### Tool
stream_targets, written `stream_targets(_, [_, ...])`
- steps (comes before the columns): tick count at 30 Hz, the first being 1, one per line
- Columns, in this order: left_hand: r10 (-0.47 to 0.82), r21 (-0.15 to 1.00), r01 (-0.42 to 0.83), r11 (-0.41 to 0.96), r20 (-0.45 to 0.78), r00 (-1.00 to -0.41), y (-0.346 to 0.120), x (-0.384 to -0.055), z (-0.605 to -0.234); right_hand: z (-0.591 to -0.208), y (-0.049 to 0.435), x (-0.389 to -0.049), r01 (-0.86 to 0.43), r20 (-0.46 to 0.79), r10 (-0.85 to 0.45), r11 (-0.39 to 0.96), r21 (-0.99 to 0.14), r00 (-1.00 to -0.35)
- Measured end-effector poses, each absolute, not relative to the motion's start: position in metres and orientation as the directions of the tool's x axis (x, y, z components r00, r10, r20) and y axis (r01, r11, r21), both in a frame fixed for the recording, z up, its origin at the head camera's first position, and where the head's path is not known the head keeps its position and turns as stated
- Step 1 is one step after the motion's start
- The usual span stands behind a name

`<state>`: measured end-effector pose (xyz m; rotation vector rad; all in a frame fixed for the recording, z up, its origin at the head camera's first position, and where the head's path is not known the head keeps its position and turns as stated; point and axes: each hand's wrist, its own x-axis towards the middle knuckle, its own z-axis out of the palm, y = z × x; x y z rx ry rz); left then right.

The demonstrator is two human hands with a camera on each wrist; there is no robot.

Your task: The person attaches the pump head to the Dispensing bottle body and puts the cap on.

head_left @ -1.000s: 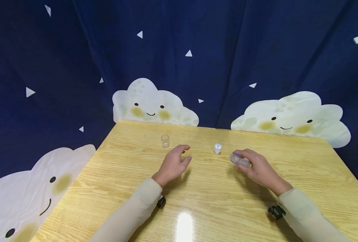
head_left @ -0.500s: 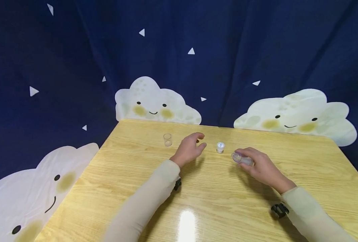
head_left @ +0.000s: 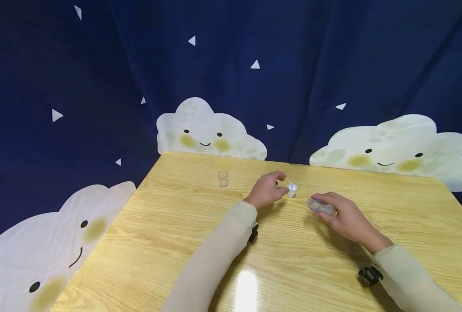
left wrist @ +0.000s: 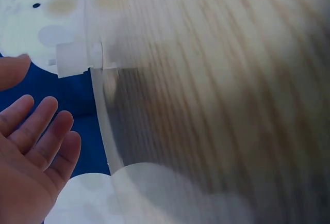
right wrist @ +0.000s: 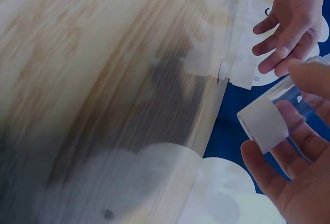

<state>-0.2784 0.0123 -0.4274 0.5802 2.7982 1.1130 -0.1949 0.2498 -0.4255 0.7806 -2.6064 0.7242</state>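
Observation:
My right hand (head_left: 346,216) grips a clear cylinder with a whitish lower part (right wrist: 265,123), held tilted above the table. Thumb and fingers lie around it in the right wrist view. My left hand (head_left: 268,189) is beside a small white cap-like piece (head_left: 291,190) standing on the table. Its thumb overlaps the piece's edge in the head view; whether they touch I cannot tell. In the left wrist view the fingers of the left hand (left wrist: 38,152) are spread and loosely bent, with the white piece (left wrist: 72,59) apart from them. Farther left stands a clear open cup (head_left: 223,179).
The wooden table (head_left: 168,225) reaches back to a dark blue curtain (head_left: 223,65) with white clouds and triangles. Dark wrist cameras show below both sleeves. Light glares off the front of the table (head_left: 246,290).
My left hand has moved right, past the clear cup and up to the small white piece. The right hand stays nearly in place with the clear cylinder. The whole head view has shifted slightly.

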Motion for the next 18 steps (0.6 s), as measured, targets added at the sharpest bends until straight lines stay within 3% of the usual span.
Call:
stream_targets(11, [0.473, 0.525, 0.399, 0.752, -0.009, -0.881, 0.028, -0.288, -0.429, -0.425, 0.255, -0.197, -0.585, 0.43, -0.429, 0.729, -0.354, -0.795])
stream_targets(18, [0.451, 0.505, 0.383, 0.774, -0.015, -0.892, 0.036, -0.291, -0.433, -0.427, 0.256, -0.195, -0.58, 0.418, -0.429, 0.73, -0.361, -0.801])
